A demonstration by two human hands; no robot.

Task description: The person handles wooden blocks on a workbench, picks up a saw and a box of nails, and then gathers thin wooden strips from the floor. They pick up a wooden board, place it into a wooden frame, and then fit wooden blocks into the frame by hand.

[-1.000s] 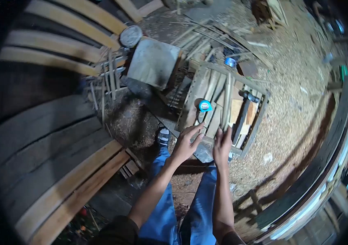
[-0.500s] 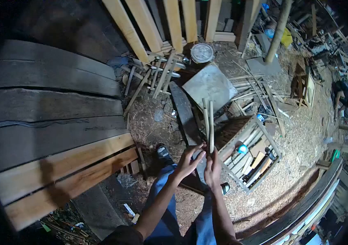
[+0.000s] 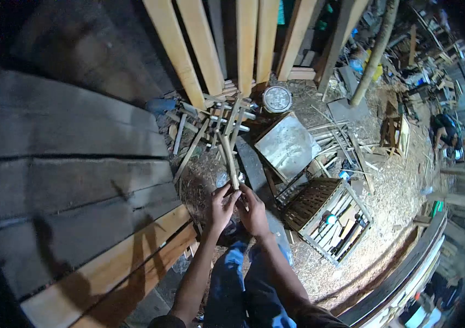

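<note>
We pinch the bamboo sticks (image 3: 228,158) at their lower ends, left hand (image 3: 220,206) and right hand (image 3: 254,210) side by side; they point away toward the stick pile (image 3: 216,117).

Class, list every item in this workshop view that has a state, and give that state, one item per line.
Left hand: closed on the thin wooden sticks.
Right hand: closed on the same sticks.
Thin wooden sticks: held together, pointing away from the person.
Slatted wooden crate: open-topped, tilted, holding wood pieces.
Blue tape measure: lying in the crate.
Round metal tin: standing on the ground.
</note>
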